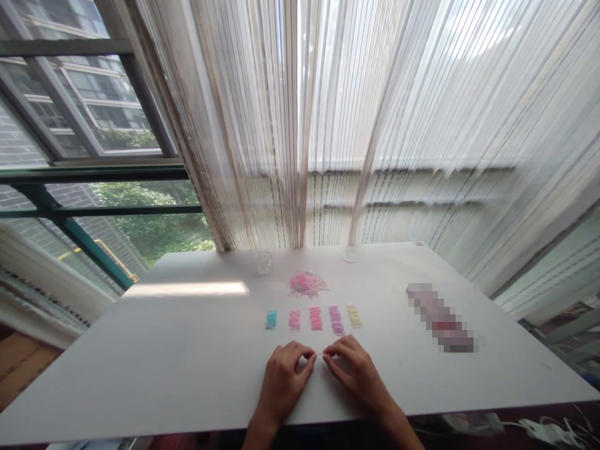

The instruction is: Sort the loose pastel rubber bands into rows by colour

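Note:
My left hand [285, 378] and my right hand [352, 369] meet near the front edge of the white table [187, 369], fingertips pinched and a small gap between them. Something tiny and pale spans that gap, too small to name. Just beyond lies a row of small piles: blue [271, 319], pink [294, 320], darker pink [316, 318], purple [336, 319] and yellow [354, 315]. Behind the row is a loose heap of mostly pink thin pieces [306, 284].
Two clear containers stand at the back, one left [264, 263] and one right [349, 254]. A pixelated elongated object [440, 317] lies on the right. Striped sheer curtains [328, 125] hang behind the table. White cables [548, 431] show below the right front edge.

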`<state>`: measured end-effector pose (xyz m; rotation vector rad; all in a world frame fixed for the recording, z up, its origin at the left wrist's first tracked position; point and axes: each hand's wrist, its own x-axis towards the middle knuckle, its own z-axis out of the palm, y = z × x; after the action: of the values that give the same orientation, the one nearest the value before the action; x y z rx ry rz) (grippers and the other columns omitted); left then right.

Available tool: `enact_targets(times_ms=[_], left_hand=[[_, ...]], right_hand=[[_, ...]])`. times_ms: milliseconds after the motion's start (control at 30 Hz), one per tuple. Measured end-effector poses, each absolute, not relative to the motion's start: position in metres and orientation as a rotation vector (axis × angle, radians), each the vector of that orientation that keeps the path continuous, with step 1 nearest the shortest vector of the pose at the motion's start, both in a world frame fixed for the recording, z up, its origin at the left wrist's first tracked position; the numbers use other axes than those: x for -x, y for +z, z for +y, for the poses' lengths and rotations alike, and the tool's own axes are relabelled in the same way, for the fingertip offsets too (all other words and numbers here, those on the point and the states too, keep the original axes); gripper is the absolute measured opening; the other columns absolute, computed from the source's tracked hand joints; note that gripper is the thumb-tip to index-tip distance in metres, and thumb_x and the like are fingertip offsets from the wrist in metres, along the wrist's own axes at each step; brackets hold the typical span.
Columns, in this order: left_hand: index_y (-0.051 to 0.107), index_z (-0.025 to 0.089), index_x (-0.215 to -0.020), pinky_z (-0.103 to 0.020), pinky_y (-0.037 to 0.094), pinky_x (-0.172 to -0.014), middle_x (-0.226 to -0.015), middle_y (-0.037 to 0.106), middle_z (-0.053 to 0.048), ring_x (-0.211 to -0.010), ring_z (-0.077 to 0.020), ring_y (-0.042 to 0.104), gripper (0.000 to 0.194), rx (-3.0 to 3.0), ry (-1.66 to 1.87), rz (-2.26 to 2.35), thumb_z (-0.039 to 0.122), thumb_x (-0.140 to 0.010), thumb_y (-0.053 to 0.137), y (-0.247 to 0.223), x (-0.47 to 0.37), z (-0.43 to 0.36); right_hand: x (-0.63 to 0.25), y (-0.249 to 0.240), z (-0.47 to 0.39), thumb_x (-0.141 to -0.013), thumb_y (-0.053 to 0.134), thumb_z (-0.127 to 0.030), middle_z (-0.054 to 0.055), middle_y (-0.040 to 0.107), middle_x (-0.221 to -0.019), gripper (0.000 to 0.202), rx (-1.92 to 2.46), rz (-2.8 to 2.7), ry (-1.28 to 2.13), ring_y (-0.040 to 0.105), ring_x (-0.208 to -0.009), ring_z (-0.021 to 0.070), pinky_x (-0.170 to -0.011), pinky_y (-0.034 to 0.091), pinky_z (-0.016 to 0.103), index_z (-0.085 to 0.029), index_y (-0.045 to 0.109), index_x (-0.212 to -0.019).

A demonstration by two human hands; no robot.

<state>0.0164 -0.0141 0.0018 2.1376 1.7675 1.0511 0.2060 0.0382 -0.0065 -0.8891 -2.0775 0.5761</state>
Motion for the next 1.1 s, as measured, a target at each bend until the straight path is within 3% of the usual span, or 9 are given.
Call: enact_targets(times_ms=[300,500,1100], left_hand=[[0.074,0.024,-0.091,-0.028,0.049,-0.067,-0.083,0.074,-0.001,-0.060,-0.0139,0.058,0.029,-2.042,1.189,1.959,0.043,-0.098,0.054,0.023,0.031,-0.006],[0.077,0.027,-0.087,-0.027,0.051,-0.066,-0.086,0.075,0.001,-0.062,-0.0143,0.061,0.018,-1.993,1.023,1.981,0.037,-0.092,0.062,0.029,0.041,0.014],[0.078,0.027,-0.090,-0.027,0.051,-0.068,-0.088,0.074,0.001,-0.069,-0.0163,0.066,0.019,-1.925,0.986,2.085,0.038,-0.090,0.062,0.012,0.036,0.018]], right_hand=[[-0.207,-0.007,0.037,-0.097,0.058,-0.023,0.005,0.069,-0.088,0.012,0.919,-2.058,0.611,0.064,-0.088,0.0228,-0.080,0.054,0.036,-0.024,0.069,-0.092],[-0.206,-0.003,0.036,-0.095,0.060,-0.021,0.005,0.069,-0.088,0.010,0.942,-2.068,0.622,0.064,-0.088,0.0228,-0.080,0.054,0.038,-0.022,0.069,-0.093],[-0.205,-0.005,0.038,-0.097,0.056,-0.021,0.006,0.068,-0.086,0.014,0.963,-2.074,0.654,0.063,-0.085,0.0230,-0.079,0.052,0.037,-0.022,0.069,-0.090]])
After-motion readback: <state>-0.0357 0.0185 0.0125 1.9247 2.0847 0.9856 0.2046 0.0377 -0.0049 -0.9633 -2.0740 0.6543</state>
